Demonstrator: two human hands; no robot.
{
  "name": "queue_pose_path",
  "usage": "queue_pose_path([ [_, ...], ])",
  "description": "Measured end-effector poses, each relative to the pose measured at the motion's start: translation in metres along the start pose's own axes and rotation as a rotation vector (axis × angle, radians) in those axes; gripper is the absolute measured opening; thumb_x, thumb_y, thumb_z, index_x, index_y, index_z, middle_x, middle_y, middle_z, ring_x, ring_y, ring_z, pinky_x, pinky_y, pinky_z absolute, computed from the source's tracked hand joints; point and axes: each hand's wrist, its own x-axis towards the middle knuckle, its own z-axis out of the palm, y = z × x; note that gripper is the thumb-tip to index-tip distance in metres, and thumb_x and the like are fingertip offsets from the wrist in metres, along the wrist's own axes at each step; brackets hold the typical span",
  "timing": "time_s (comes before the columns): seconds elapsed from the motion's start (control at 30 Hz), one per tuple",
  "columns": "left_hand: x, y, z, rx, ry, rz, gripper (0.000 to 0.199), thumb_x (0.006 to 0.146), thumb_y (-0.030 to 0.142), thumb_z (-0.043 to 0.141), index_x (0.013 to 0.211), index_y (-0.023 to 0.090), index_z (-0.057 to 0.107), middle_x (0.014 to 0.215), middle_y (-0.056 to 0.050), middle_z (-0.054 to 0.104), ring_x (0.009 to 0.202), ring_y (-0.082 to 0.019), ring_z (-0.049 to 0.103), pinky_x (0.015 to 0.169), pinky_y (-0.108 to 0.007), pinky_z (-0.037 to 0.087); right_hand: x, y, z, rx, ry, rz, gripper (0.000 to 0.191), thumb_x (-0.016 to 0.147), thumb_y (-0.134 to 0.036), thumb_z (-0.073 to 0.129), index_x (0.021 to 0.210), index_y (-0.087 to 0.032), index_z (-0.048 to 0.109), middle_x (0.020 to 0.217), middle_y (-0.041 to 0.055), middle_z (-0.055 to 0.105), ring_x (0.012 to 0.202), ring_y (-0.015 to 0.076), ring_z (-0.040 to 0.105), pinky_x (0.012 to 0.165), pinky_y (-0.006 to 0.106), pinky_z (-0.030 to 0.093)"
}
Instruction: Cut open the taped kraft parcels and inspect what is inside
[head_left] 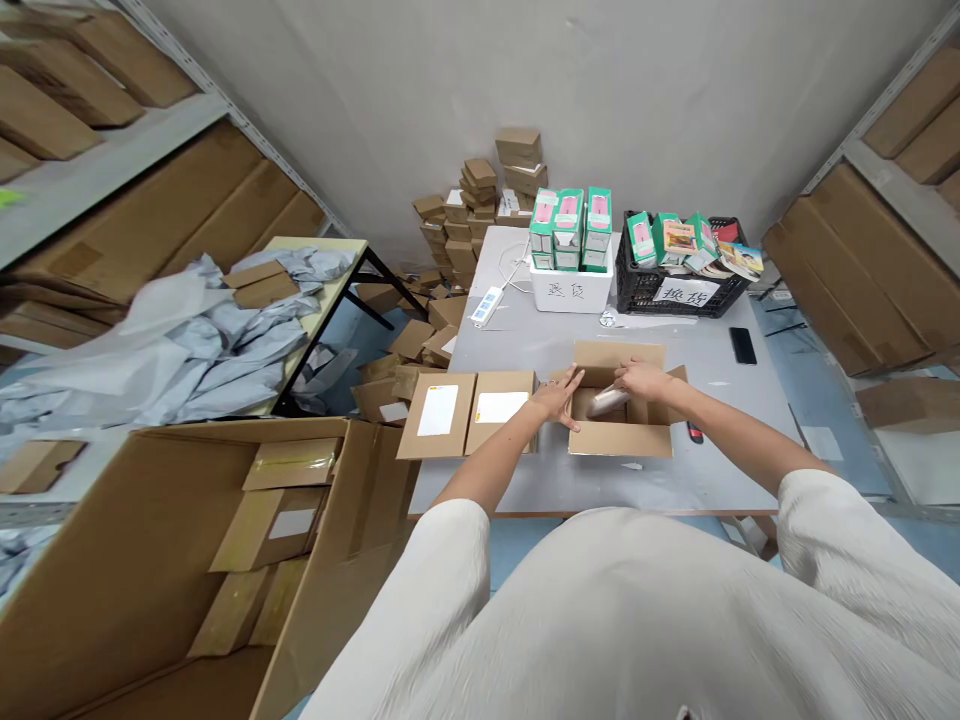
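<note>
Pale packet (606,403) half-hidden by fingers (631,377)

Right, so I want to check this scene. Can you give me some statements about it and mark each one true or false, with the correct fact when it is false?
1. The right hand holds a whitish wrapped item inside an open cardboard box. True.
2. The left hand holds a black phone. False: the left hand is open at the box's left side, and the phone lies on the table to the right of the box.
3. Flat brown cartons with white labels lie to the left of the open box. True.
4. The black plastic crate stands at the near edge of the grey table. False: it stands at the table's far end, holding green-and-pink packages.
</note>
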Motion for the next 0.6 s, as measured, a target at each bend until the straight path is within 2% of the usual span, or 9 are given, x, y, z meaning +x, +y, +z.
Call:
queue_pose_path([
  [0.2,0.000,0.001,-0.004,0.012,-0.017,-0.011,0.169,0.060,0.092,0.087,0.175,0.039,-0.025,0.185,-0.015,-0.025,0.160,-0.059,0.037,0.123,-0.073,0.037,-0.012,-0.008,-0.010,-0.041,0.092,0.121,0.029,0.097,-0.004,0.057,0.111,-0.018,0.079,0.102,0.0141,0.079,0.096,0.0279,0.064,0.088,0.036,0.035],
  [0.3,0.000,0.002,-0.006,0.025,-0.024,-0.017,0.169,0.060,0.093,0.086,0.175,0.039,-0.025,0.184,-0.015,-0.026,0.160,-0.059,0.037,0.123,-0.072,0.037,-0.020,-0.012,-0.013,-0.031,0.130,0.166,0.027,0.102,-0.009,0.054,0.110,-0.017,0.079,0.102,0.0156,0.078,0.099,0.0291,0.062,0.087,0.037,0.034],
  [0.43,-0.002,0.004,-0.009,0.035,-0.032,-0.016,0.169,0.060,0.094,0.085,0.175,0.038,-0.025,0.184,-0.014,-0.027,0.160,-0.057,0.039,0.125,-0.070,0.037,-0.030,-0.013,-0.016,-0.001,0.249,0.189,0.030,0.110,-0.020,0.049,0.108,-0.018,0.079,0.104,0.0158,0.076,0.102,0.0295,0.059,0.088,0.038,0.033],
  [0.6,-0.003,0.005,-0.011,0.042,-0.042,-0.030,0.167,0.062,0.093,0.085,0.174,0.040,-0.026,0.184,-0.012,-0.028,0.159,-0.056,0.040,0.125,-0.069,0.038,-0.036,-0.010,-0.017,0.051,0.348,0.183,0.035,0.115,-0.026,0.042,0.115,-0.019,0.077,0.113,0.0148,0.076,0.103,0.0283,0.060,0.088,0.038,0.034],
])
